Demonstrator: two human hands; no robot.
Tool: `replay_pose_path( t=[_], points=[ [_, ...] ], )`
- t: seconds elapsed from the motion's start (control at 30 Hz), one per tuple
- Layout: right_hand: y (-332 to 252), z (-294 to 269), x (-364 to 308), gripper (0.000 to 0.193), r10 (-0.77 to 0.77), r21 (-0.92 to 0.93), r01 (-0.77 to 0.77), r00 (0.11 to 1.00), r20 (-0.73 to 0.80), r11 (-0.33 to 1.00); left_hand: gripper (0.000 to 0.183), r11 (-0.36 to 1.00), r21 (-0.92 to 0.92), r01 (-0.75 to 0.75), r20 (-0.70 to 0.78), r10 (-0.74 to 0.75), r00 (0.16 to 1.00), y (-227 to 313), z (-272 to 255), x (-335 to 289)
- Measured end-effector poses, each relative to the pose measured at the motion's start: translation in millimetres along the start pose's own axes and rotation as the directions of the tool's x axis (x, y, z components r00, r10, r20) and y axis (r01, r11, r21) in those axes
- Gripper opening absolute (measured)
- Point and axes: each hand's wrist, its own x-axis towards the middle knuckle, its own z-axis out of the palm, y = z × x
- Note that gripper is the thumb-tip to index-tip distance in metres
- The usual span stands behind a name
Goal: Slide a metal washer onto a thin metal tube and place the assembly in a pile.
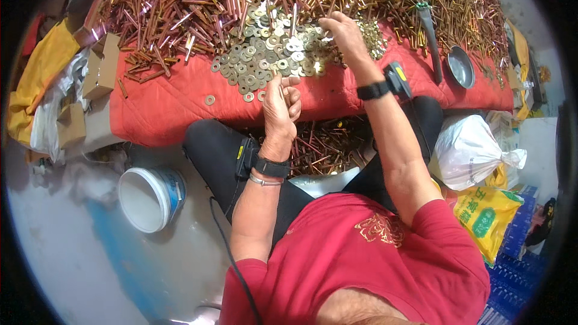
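Note:
A heap of flat round metal washers [250, 60] lies on a red quilted cloth [162, 108]. Just at its near edge is my left hand [282, 105], fingers curled in and thumb up; whatever is pinched at the fingertips is too small to make out. Over the right part of the heap reaches my right hand [346, 35], its fingers drawn together beside small shiny nut-like pieces [372, 39]. What those fingers hold, if anything, is hidden. Behind the washers spreads a large pile of thin copper-coloured metal rods or tubes [174, 6]. A single washer [209, 100] sits apart on the cloth.
More copper-coloured pieces [319, 144] fill a container between my knees. A white bucket [144, 198] stands on the floor at left. Right of my hands are a metal bowl [460, 67] and a long dark tool [430, 42]. White [469, 150] and yellow bags [484, 213] lie at right.

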Motion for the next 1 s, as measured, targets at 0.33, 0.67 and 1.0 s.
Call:
replay_pose_path(
  t=[0.33,0.67,1.0],
  points=[
    [-11.1,-49.5,-95.6,0.024,-0.282,-0.327,0.381,0.907,0.312,0.865,0.028,0.998,-0.058,0.011,0.067,-0.007,0.998,-13.7,0.2,1.9],
    [-12.1,-64.8,-105.7,0.015,-0.245,-0.601,0.465,0.877,0.413,0.650,0.021,0.984,-0.176,-0.037,0.114,0.058,0.992,-10.4,0.7,0.9],
    [-18.8,-50.4,-94.1,0.008,-0.197,-0.625,0.433,0.890,0.412,0.649,0.027,0.989,-0.088,-0.115,0.066,0.121,0.990,-14.5,1.0,2.2]
  ],
)
